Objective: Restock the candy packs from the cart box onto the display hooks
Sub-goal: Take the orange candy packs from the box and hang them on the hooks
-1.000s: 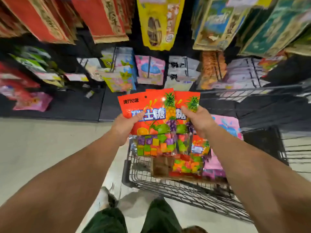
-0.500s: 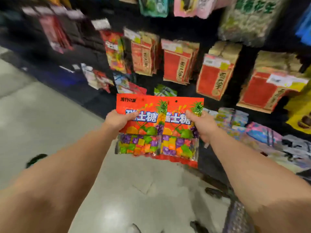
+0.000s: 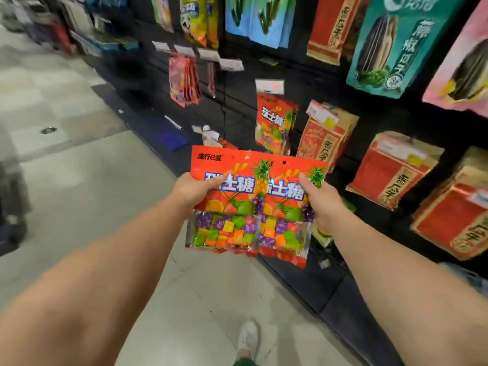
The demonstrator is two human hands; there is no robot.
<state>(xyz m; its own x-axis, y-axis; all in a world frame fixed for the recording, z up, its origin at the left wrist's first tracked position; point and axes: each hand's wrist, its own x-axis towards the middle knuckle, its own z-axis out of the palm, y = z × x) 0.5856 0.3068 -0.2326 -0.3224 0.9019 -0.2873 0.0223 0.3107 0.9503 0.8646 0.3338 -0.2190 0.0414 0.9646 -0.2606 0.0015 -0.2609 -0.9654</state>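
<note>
I see my two arms reaching out over the pale floor point(image 3: 105, 207) with a bunch of red candy packs point(image 3: 248, 204) held up between them. My left hand point(image 3: 194, 190) holds the left side of the bunch, with the thumb pressed on the front and the other fingers curled behind, out of sight. My right hand point(image 3: 320, 200) pinches the right side the same way, thumb on the front. The packs overlap side by side, and small bright candy squares show through their clear bottoms. Just above and a little right of the held packs, the same kind of candy hangs on a hook: the hanging candy pack point(image 3: 274, 122) on the dark display wall point(image 3: 369, 107). Right of that pack hang red and brown paper bags point(image 3: 324, 138). Below the held packs, my white shoe point(image 3: 248, 336) stands on the floor.
</note>
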